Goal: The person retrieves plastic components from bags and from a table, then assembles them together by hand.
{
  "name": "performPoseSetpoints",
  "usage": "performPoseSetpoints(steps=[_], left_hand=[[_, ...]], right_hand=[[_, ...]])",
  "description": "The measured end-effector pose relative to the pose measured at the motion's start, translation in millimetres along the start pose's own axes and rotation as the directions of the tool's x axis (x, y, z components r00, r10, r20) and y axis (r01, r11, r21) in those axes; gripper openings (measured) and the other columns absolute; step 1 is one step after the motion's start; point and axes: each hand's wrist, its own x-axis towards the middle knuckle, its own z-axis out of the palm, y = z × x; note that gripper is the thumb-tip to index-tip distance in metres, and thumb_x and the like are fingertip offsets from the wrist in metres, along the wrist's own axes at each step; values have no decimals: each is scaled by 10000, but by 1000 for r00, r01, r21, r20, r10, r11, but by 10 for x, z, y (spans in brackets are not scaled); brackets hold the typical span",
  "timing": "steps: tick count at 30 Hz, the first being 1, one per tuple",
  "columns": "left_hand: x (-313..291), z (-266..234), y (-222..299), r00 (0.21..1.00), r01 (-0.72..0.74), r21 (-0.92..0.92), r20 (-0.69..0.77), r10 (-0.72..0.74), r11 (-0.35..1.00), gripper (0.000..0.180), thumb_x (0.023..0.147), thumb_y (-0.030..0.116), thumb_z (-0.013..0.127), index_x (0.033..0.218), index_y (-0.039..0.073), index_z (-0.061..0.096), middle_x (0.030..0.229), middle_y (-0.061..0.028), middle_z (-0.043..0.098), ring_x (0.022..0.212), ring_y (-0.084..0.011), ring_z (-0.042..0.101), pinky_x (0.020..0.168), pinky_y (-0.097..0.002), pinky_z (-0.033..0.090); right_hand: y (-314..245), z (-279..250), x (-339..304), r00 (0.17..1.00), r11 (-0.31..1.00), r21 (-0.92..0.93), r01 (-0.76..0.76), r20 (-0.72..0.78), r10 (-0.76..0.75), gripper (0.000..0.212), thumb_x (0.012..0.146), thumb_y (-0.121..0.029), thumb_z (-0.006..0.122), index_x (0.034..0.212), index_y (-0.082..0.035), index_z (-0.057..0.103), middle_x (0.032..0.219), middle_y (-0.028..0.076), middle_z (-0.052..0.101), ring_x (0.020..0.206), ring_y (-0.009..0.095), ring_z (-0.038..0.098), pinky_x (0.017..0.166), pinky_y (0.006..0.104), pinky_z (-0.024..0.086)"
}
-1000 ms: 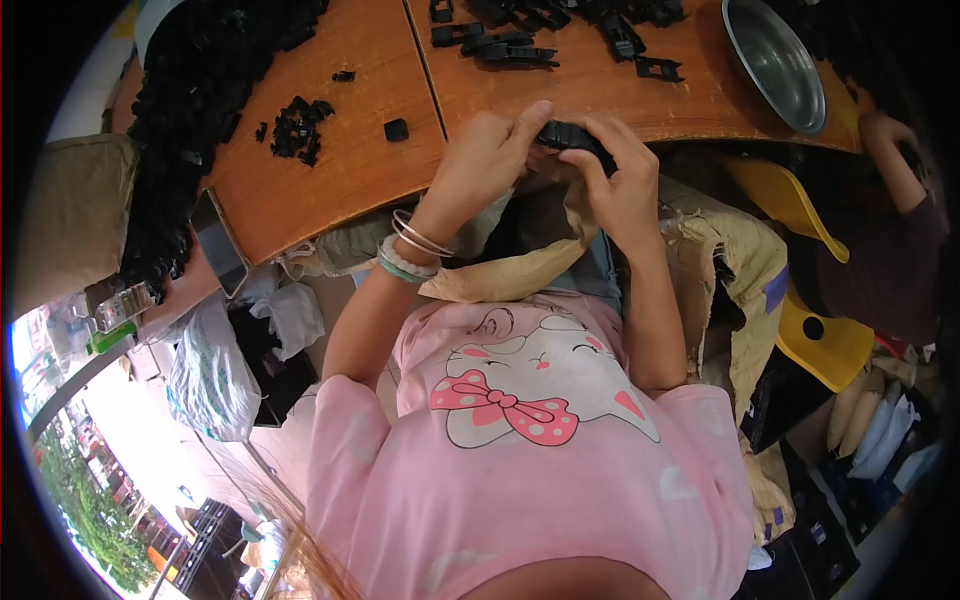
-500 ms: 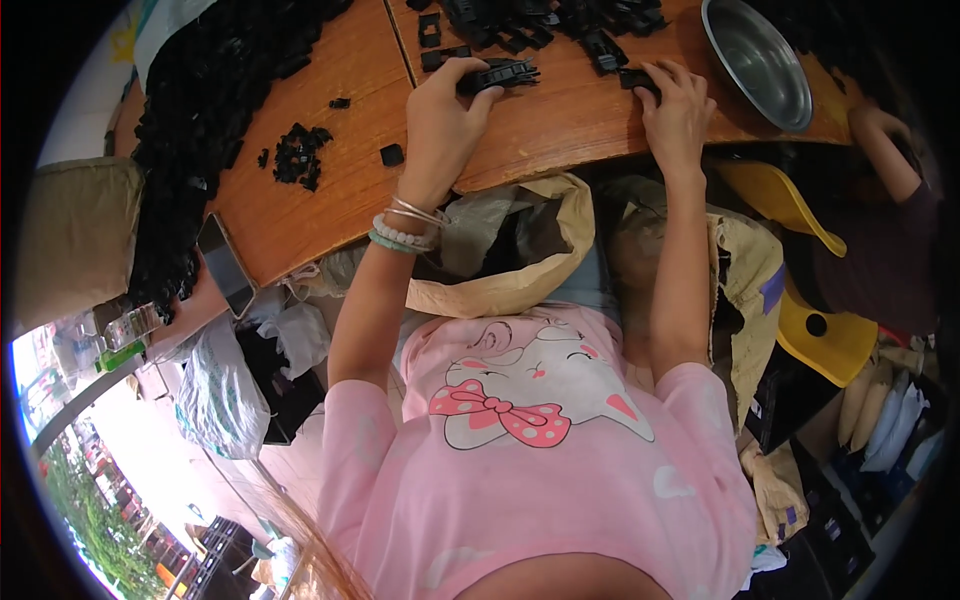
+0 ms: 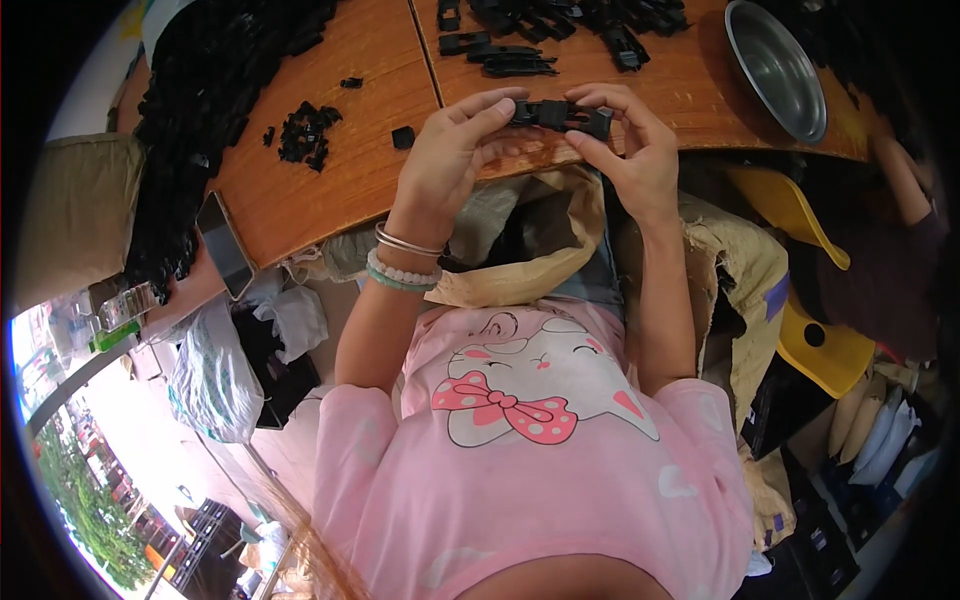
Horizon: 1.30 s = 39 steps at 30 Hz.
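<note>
Above the table's near edge, a black plastic part [image 3: 562,114], long and with cut-out sections, is held level between both hands. My left hand [image 3: 452,150] pinches its left end between thumb and fingers. At the other end, my right hand [image 3: 640,150] grips it with the thumb below and the fingers over the top. Just beyond the hands, a similar long black part [image 3: 518,66] lies on the wooden table [image 3: 370,180]. The fingers partly cover both ends of the held part.
A heap of black parts [image 3: 540,18] lies at the far side, with a metal bowl [image 3: 778,70] to its right. Leftward are a small black pile [image 3: 305,135], a square piece [image 3: 403,137] and a large black mass [image 3: 200,120]. An open sack [image 3: 520,285] hangs below the edge.
My left hand has left a long black part on the table and come nearer me. The right hand has brought a black part left and nearer, and both hands now hold it.
</note>
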Motion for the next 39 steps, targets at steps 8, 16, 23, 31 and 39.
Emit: performPoseSetpoints(steps=[8, 16, 23, 31, 39], left_hand=[[-28, -49, 4, 996, -74, 242, -21, 82, 967, 344, 907, 174, 577, 1179, -35, 560, 982, -37, 624, 879, -60, 574, 758, -180, 455], [-91, 103, -97, 998, 55, -66, 14, -54, 996, 260, 813, 156, 688, 986, -32, 639, 863, -48, 652, 779, -94, 599, 699, -207, 461], [-138, 177, -78, 999, -1, -18, 34, 1, 1000, 146, 796, 121, 686, 842, -15, 657, 766, -53, 648, 698, -119, 610, 673, -233, 478], [-7, 20, -96, 981, 68, 214, 163, -104, 974, 247, 812, 214, 703, 877, -21, 664, 763, -51, 639, 706, -109, 595, 667, -232, 464], [669, -208, -218, 644, -357, 933, 284, 710, -50, 119, 757, 91, 666, 856, 33, 637, 898, -121, 534, 821, -288, 568, 689, -365, 473]], right_hand=[[-18, -18, -30, 999, 994, -104, 37, 0, -38, 297, 696, 9, 717, 981, 1, 637, 1006, 82, 631, 960, 180, 596, 847, 287, 453], [-106, 42, -68, 997, 966, -249, 68, -10, -72, 301, 659, -8, 730, 952, -10, 658, 969, 82, 643, 939, 207, 605, 835, 299, 460], [-130, 128, -99, 978, 904, -376, 206, 53, -201, 313, 637, -35, 734, 943, -23, 670, 938, 80, 639, 926, 232, 593, 819, 321, 433], [-179, 33, -190, 995, 917, -385, 101, 17, -102, 318, 647, -56, 734, 955, -12, 665, 885, 97, 639, 824, 222, 601, 707, 289, 454], [95, -152, 36, 959, 939, -275, -207, 134, 251, 197, 791, -121, 666, 940, 8, 655, 847, 94, 632, 745, 195, 601, 652, 303, 469]])
